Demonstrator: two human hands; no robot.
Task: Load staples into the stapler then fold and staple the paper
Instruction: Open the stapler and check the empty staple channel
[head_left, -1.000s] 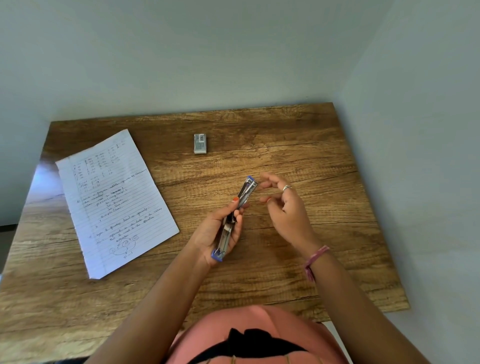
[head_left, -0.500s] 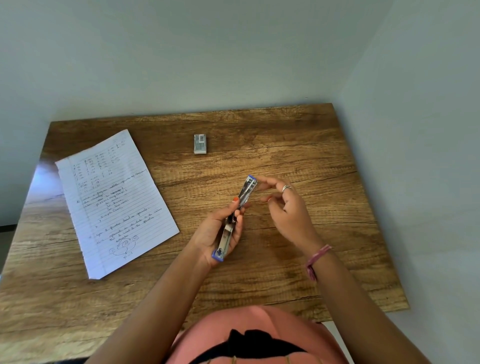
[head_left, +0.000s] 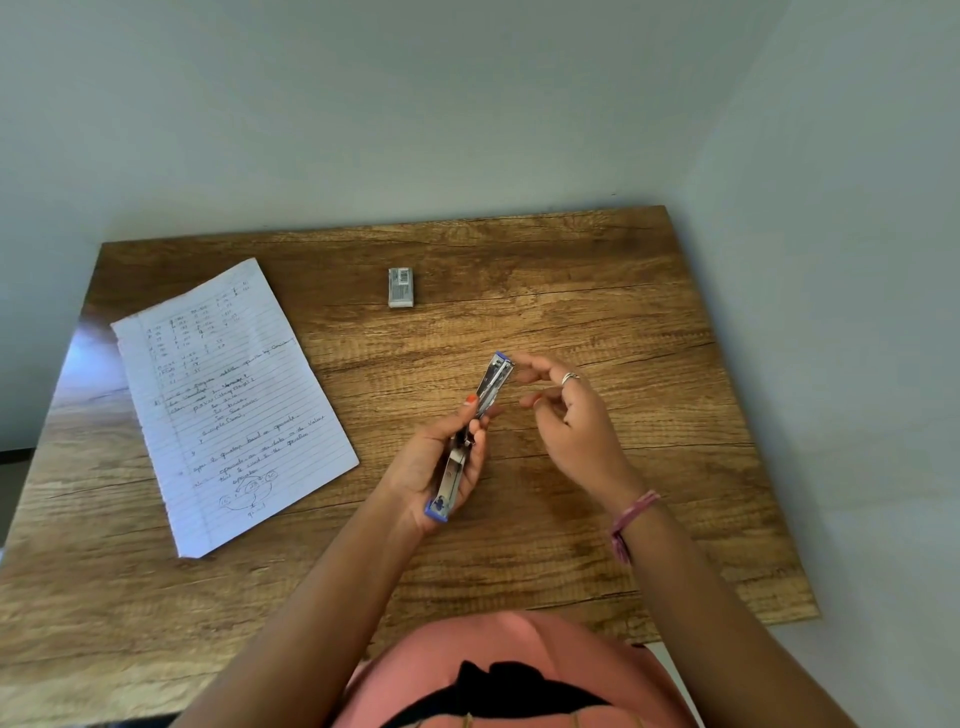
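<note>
The left hand (head_left: 436, 467) has its fingers wrapped round the lower half of the stapler (head_left: 470, 436), which lies opened out long in the palm, its far end pointing to one o'clock. The right hand (head_left: 571, 421) sits just beside that far tip, fingers (head_left: 530, 364) loosely curled and nearly touching it; whether they pinch any staples I cannot tell. Both hands are above the middle of the wooden surface (head_left: 649, 519). The small staple box (head_left: 401, 287) lies at eleven o'clock from the stapler, well apart; I cannot tell what it contains. The lined, handwritten paper (head_left: 228, 405) lies flat at nine o'clock, near the left edge. Bare wood stretches right of the hands to the edge by the wall.
</note>
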